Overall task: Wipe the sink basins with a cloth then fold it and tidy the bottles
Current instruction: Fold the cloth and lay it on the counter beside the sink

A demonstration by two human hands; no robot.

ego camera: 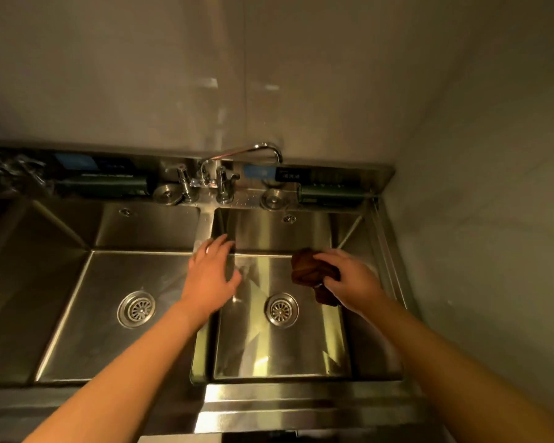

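L grip (210, 273) splayed, R grip (349, 276) clenched

Seen from above: two bare forearms, uncovered from the lower edge of the frame to the wrists, no sleeve or cuff in view. Left hand (209, 276) and right hand (349, 278) both ungloved. No watch, bracelet or band visible at either wrist. Fingernails short and plain where visible on the left; a pale glint near one left fingertip, too blurred to identify. Nothing else of the person in frame.
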